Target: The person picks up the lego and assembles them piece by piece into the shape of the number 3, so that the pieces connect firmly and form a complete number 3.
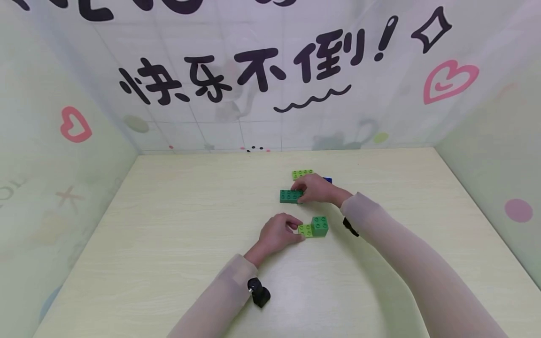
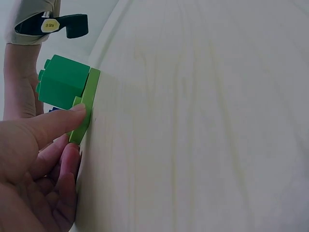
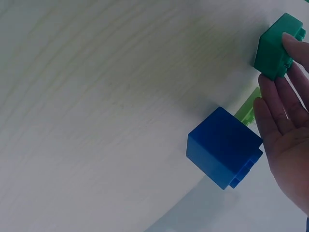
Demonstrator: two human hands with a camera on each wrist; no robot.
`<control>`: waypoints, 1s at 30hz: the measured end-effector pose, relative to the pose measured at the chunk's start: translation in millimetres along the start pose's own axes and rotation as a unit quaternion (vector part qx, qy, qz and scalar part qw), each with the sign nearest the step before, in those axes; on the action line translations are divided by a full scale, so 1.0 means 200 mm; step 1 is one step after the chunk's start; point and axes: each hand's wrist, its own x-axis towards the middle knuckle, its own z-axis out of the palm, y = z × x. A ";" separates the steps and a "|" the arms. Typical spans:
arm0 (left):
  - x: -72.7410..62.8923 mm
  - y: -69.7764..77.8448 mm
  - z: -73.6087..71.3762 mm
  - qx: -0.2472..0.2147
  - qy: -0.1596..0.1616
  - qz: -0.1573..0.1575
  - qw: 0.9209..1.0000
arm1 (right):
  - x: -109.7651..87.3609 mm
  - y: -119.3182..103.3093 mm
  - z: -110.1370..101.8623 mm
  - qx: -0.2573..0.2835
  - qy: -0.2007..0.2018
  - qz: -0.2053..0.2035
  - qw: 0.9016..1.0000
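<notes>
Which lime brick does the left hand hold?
The near lime brick, with the green block on its right end; the far lime brick lies beyond the right hand.

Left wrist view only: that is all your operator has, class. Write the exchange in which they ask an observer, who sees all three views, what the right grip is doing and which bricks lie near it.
Operator: I see the left grip pinching a lime brick with a green block on it. What is the right grip doing?
Observer: It holds a dark green brick, thumb on one side and fingers on the other.
Operator: Is yours the only lime brick I should count?
Observer: No. The head view shows a second lime brick past the dark green one, farther from the person.
</notes>
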 end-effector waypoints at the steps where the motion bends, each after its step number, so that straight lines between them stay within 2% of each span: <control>1: 0.00 0.00 0.00 0.002 0.000 0.000 1.000 | 0.00 0.00 0.00 0.001 0.000 0.000 1.000; 18: 0.01 0.00 0.00 0.004 -0.001 -0.001 1.000 | -0.09 -0.01 -0.02 0.021 0.010 -0.019 1.000; 30: 0.01 0.00 0.01 0.000 0.004 0.007 1.000 | -0.18 -0.04 -0.05 0.034 0.021 -0.053 0.998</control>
